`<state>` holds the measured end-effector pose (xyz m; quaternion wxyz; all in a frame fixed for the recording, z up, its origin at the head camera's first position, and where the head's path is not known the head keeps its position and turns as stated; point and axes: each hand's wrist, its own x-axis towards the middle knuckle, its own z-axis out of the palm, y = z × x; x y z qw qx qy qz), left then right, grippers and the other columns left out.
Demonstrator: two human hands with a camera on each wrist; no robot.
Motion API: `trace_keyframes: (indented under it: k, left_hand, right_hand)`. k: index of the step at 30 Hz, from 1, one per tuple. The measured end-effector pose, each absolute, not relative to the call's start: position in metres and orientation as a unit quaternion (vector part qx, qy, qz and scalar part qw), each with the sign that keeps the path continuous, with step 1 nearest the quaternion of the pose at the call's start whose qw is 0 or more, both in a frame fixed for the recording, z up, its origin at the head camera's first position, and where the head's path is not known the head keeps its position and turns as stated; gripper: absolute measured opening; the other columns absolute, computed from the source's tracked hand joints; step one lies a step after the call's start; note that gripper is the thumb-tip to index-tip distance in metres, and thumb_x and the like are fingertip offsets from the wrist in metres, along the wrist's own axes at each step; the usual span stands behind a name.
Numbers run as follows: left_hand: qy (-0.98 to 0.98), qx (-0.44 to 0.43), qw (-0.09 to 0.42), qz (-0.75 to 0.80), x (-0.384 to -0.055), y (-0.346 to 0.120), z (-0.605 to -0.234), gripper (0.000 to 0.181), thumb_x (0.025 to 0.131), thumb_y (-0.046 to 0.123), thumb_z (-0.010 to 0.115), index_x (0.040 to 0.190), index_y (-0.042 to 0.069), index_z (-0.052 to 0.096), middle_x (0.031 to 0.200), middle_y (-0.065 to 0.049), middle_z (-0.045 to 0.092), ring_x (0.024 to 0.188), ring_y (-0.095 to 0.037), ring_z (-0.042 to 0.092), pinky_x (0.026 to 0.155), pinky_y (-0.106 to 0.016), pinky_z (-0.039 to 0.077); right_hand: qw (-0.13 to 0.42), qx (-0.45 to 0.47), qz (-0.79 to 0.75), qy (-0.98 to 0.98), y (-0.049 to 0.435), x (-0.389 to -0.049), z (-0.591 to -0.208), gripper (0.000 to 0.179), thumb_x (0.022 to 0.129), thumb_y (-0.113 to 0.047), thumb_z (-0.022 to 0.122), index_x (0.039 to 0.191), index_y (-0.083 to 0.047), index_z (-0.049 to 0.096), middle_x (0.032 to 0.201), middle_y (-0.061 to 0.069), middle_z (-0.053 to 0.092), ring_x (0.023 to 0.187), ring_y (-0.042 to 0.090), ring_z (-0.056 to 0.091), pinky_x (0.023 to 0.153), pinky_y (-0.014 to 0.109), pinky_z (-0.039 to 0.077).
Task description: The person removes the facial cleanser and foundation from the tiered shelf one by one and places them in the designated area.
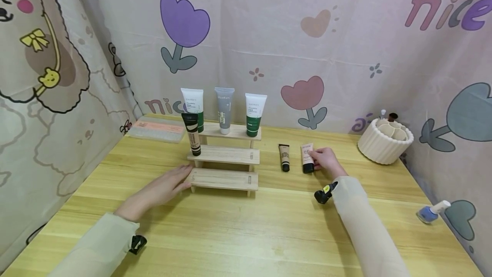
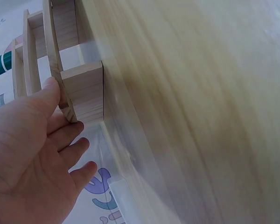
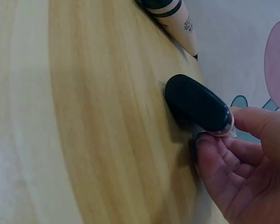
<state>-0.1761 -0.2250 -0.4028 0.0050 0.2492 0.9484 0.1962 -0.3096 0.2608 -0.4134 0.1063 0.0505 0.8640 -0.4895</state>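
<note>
A three-step wooden display stand (image 1: pixel 226 178) stands on the table, and my left hand (image 1: pixel 163 189) pinches the left end of its lowest step between thumb and fingers. My right hand (image 1: pixel 326 160) pinches a pale pink BB cream tube (image 1: pixel 307 157) by its right side; its black cap (image 3: pixel 196 102) faces the right wrist camera. Just left of that tube lies a small beige tube (image 1: pixel 284 157) with a black cap. A beige-and-black tube (image 1: pixel 193 134) stands on the middle step. On the top step are a white-and-green tube (image 1: pixel 194 104), a grey tube (image 1: pixel 224 110) and another white-and-green tube (image 1: pixel 255 114).
A ribbed cream holder (image 1: pixel 384 142) with brushes stands at the back right. Near the right edge is a blue nail polish bottle (image 1: pixel 432 212). A flat clear-and-pink pack (image 1: pixel 156 130) lies at the back left. A patterned curtain (image 1: pixel 250 46) hangs behind the table.
</note>
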Motion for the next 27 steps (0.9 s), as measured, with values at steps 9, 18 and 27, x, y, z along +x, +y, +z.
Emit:
trace_keyframes:
  k: [9, 18, 27]
  left_hand:
    - [0.948, 0.249, 0.006, 0.197, -0.175, -0.225, -0.402, 0.054, 0.097, 0.024, 0.048, 0.137, -0.008, 0.034, 0.138, -0.030, 0.032, 0.126, -0.045, 0.029, 0.104, -0.056, 0.023]
    - [0.949, 0.246, 0.007, 0.197, -0.175, -0.225, -0.402, 0.055, 0.097, 0.027, 0.047, 0.137, -0.008, 0.034, 0.139, -0.029, 0.032, 0.127, -0.044, 0.029, 0.104, -0.056, 0.023]
    - [0.948, 0.247, 0.009, 0.199, -0.175, -0.225, -0.402, 0.054, 0.097, 0.026, 0.047, 0.137, -0.008, 0.034, 0.139, -0.029, 0.032, 0.127, -0.045, 0.029, 0.104, -0.056, 0.023]
  right_hand:
    - [0.113, 0.051, -0.465, 0.876, 0.264, -0.309, -0.412, 0.039, 0.095, -0.017, 0.048, 0.116, 0.017, 0.050, 0.077, 0.010, 0.056, 0.060, 0.012, 0.054, 0.055, 0.026, 0.054]
    - [0.108, 0.064, -0.453, 0.883, 0.264, -0.308, -0.410, 0.041, 0.095, -0.017, 0.051, 0.120, 0.016, 0.049, 0.082, 0.012, 0.057, 0.063, 0.013, 0.055, 0.057, 0.026, 0.055]
    - [0.088, 0.054, -0.454, 0.885, 0.266, -0.305, -0.403, 0.040, 0.094, -0.017, 0.053, 0.116, 0.016, 0.051, 0.076, 0.012, 0.058, 0.059, 0.014, 0.056, 0.055, 0.028, 0.055]
